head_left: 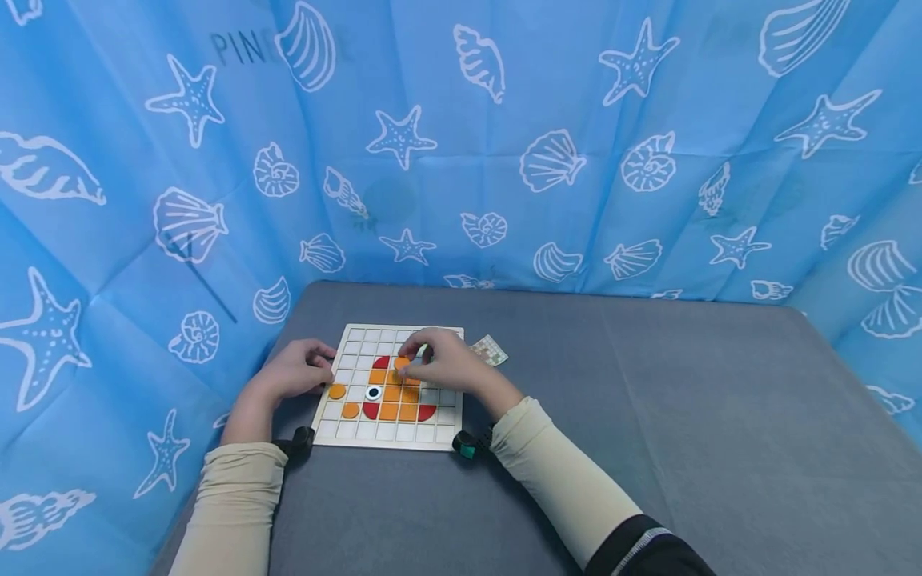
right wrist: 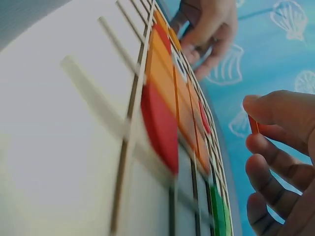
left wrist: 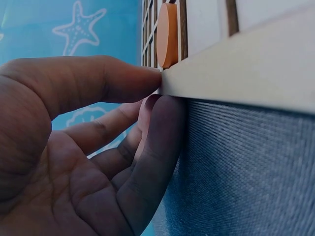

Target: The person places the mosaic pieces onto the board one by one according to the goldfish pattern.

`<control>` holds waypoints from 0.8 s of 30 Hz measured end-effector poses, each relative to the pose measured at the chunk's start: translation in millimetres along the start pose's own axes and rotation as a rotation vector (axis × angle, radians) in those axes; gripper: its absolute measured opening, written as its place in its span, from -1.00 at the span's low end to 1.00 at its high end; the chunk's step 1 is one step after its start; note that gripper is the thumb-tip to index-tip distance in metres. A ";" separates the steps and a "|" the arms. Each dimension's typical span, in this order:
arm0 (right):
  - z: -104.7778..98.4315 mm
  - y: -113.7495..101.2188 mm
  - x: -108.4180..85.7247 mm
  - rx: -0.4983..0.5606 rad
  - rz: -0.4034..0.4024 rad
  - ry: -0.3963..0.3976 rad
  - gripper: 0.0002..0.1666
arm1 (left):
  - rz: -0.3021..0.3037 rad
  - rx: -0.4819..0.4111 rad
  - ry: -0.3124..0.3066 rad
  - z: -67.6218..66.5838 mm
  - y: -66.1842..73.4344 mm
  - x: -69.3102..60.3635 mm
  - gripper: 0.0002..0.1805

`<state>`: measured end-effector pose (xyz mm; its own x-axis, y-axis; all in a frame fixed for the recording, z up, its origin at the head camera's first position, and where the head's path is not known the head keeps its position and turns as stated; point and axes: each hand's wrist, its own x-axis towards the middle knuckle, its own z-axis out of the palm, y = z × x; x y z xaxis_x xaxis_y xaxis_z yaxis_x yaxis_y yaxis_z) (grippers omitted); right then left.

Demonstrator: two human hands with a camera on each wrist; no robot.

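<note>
A square grid board [head_left: 346,432] bears a fish-like pattern of orange square tiles [head_left: 389,411], red rounded pieces [head_left: 426,413] and a black-and-white eye piece [head_left: 373,393]. My left hand [head_left: 297,370] pinches the board's left edge, thumb on the upper side and fingers against the side below, as the left wrist view shows. Above the pattern, my right hand [head_left: 448,364] pinches a thin orange piece [right wrist: 253,125] between thumb and index finger, apart from the board. Two orange round pieces, one [head_left: 336,391] near the left edge and another [head_left: 350,410] lower, lie on the board.
A small patterned card [head_left: 490,350] lies beside the board's right edge, partly behind my right hand. In the right wrist view a green piece [right wrist: 217,209] sits on the grid. The grey table [head_left: 648,416] meets a blue shell-print curtain [head_left: 432,192] behind.
</note>
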<state>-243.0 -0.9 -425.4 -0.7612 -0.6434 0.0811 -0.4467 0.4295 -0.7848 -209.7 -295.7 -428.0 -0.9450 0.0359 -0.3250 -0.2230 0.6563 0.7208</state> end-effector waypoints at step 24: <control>56.3 -33.0 88.5 -0.167 0.063 -0.094 -0.78 | 0.007 -0.002 -0.018 -2.4 0.7 -1.0 -0.45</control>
<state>-269.2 -107.7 -426.9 -0.7460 -0.6654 -0.0289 -0.4774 0.5645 -0.6734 -209.5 -297.0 -425.7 -0.9420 0.0543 -0.3313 -0.2169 0.6546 0.7241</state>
